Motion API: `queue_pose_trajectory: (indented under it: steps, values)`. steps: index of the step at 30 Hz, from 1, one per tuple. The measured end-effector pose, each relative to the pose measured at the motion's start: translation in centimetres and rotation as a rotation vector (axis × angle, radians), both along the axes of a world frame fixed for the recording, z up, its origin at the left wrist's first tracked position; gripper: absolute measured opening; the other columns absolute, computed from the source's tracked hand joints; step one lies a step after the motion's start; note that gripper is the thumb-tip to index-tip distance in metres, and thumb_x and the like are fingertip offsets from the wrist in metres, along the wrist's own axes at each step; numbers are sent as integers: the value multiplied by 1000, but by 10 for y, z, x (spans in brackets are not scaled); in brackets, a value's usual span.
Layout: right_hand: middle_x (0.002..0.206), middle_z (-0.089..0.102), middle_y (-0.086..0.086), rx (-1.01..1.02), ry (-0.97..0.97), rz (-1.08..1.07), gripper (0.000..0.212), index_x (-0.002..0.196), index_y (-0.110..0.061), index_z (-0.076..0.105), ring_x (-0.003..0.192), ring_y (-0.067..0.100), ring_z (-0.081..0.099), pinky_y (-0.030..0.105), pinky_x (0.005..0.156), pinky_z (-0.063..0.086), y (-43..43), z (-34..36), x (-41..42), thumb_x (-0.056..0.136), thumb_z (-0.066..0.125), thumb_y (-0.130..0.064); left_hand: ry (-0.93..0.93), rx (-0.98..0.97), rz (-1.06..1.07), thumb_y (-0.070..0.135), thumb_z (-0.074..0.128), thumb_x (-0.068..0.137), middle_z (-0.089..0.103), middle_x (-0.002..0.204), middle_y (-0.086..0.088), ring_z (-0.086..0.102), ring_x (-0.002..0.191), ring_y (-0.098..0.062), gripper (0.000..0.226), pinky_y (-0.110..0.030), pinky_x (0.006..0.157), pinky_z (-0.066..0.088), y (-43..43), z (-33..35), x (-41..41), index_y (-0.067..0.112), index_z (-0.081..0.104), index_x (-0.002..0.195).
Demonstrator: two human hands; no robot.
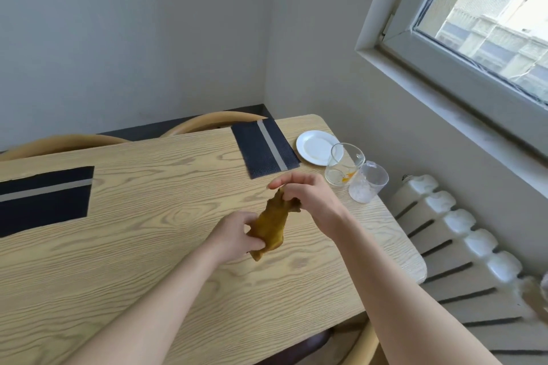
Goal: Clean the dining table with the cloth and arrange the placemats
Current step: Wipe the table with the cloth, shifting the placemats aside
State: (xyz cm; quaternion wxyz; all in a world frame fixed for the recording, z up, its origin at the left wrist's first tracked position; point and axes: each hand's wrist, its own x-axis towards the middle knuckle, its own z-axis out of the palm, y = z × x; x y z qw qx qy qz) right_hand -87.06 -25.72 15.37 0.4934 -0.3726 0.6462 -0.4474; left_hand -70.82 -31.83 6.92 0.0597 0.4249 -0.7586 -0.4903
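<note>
Both hands grip the bunched yellow cloth point(271, 224) above the table point(148, 246): left hand point(234, 235) low, right hand point(305, 192) high.

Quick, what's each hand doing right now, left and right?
Left hand: grips the lower end of the mustard cloth.
Right hand: pinches the cloth's upper end; both hold it above the table.

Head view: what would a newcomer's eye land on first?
The bunched mustard cloth, gripped by the left hand and right hand over the middle of the table. Next, the dark striped far placemat and left placemat, then a stained glass, a second glass and a white plate at the far right corner.
</note>
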Motion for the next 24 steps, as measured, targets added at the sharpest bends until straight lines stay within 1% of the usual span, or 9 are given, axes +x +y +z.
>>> queue_pose_trajectory:
  steps: [3,6,9,11,13,15,17,20,24]
  values:
    - [63,60,1,-40,25,-29,31,78,-12,72,57,7,54,18,50,43,-2,12,-3,78,48,6,-5,9,21,13,71,63,58,98,10,59,90,-11,25,-27,74,52,0,10,1,24,67,86]
    - [66,56,7,-57,54,-75,35,70,-18,73,58,13,45,22,49,37,-5,15,-5,76,48,5,61,93,55,8,70,62,61,78,7,59,67,-11,33,-23,55,47,1,22,0,30,59,83]
    - [64,56,2,-47,74,-93,34,73,-20,75,59,13,45,23,48,36,-6,16,-3,75,49,3,112,198,36,10,78,60,65,87,3,63,79,-14,46,-23,62,49,1,27,-1,31,56,94]
    - [65,59,-1,-39,100,-132,33,77,-20,75,62,11,48,21,51,40,-6,15,-2,76,50,2,79,191,42,12,80,62,68,90,0,65,84,-16,37,-26,68,52,0,25,0,23,62,93]
    - [68,60,-1,-31,150,-212,33,76,-22,75,67,12,48,22,56,42,-6,11,-2,76,52,1,50,156,56,14,79,67,70,86,0,66,77,-12,24,-23,65,53,-1,21,5,22,65,85]
    - [65,58,-3,-31,187,-284,34,74,-24,74,65,14,47,25,55,41,-4,4,-6,75,53,2,25,52,67,14,76,71,68,77,7,61,64,-4,22,-17,57,47,-2,18,12,31,63,74]
    - [66,62,-3,-35,208,-317,34,72,-25,74,64,14,48,29,58,43,-1,-1,-11,74,54,3,-49,-132,133,20,74,73,64,74,14,59,68,-5,23,-21,59,43,-5,15,19,38,60,69]
    - [68,68,-2,-45,252,-326,33,67,-22,71,63,12,54,25,61,45,3,-11,-19,72,54,7,-97,-372,257,24,70,76,64,81,13,58,80,-15,12,-28,63,41,-10,14,23,31,64,83]
    - [63,72,5,45,325,-206,28,61,-17,68,64,19,66,30,66,50,16,-41,-21,67,53,6,-207,-583,129,16,64,79,60,100,9,54,96,-18,23,-27,66,36,-9,-1,30,25,65,100]
